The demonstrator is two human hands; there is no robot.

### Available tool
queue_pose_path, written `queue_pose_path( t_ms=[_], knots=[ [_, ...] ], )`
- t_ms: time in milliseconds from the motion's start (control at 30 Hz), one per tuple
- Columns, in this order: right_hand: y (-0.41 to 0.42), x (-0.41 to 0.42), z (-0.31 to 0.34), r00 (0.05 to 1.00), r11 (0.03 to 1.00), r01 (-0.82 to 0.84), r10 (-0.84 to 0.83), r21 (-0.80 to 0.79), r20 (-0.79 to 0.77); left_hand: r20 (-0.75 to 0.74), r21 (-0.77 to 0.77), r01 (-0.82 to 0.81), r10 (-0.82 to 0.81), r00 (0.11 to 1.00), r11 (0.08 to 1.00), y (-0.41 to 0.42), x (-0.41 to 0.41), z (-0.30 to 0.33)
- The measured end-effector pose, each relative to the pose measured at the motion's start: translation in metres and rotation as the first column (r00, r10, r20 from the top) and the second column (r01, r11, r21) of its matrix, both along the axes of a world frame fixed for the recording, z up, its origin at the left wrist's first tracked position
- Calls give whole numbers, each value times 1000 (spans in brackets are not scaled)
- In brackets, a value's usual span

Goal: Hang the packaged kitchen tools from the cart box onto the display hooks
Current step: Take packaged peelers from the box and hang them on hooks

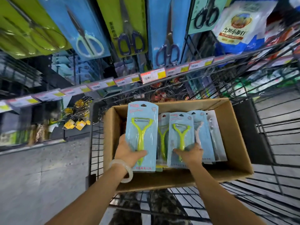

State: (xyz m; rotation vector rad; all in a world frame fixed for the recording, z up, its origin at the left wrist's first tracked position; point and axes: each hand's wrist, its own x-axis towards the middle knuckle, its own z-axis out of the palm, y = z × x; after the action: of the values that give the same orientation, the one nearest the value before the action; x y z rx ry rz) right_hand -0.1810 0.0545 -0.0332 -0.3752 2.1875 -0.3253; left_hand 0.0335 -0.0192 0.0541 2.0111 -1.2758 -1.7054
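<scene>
Fingers of the left hand (129, 151) curl round the lower part of a packaged peeler (142, 135), thumb across the front of the card, holding it upright and raised above the left end of the cardboard box (233, 135). That pack is a pale blue card with a hang hole at its top and a clear blister over a lime-green Y-shaped peeler with a metal blade. The right hand (190, 154) grips the bottom of a second peeler pack (181, 137) of the same kind, fingers spread over its front; this one stands inside the box, at the front of a row of more packs (209, 135), some with paler handles. A pale bangle (125, 172) sits on the left wrist. The box rests in a black wire cart (267, 140). Beyond it runs a strip of price tags (152, 76), and above that hang carded scissors (129, 33) on blue and green backings.
</scene>
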Motion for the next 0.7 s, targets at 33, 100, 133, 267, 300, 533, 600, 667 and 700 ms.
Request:
queue_pose_path(
  t_ms=[33,100,133,267,300,533,600,667,700],
  knots=[
    [1,0,4,1000,999,12,-12,-40,-1,3,-13,4,-4,1000,1000,0,1,2],
    [6,-2,13,999,995,31,-32,-97,-3,3,-44,10,-10,1000,999,-1,4,7],
    [9,-2,21,998,990,66,-66,-128,11,5,-65,6,-6,1000,998,-1,7,8],
    [17,8,64,998,951,69,-67,-300,16,-57,-95,-65,60,997,993,2,25,13],
    [15,15,74,999,930,42,-43,-364,6,-73,-92,-87,80,994,992,3,32,15],
    [-11,110,130,982,749,-100,180,-655,57,-216,-219,-253,206,954,943,26,102,53],
    [-16,151,147,970,705,-140,240,-695,48,-240,-264,-318,257,936,911,36,136,66],
    [-17,194,161,952,648,-184,305,-739,30,-285,-288,-404,325,901,868,49,175,79],
    [-16,216,167,940,617,-205,340,-760,23,-302,-301,-439,352,886,847,56,195,87]
  ],
)
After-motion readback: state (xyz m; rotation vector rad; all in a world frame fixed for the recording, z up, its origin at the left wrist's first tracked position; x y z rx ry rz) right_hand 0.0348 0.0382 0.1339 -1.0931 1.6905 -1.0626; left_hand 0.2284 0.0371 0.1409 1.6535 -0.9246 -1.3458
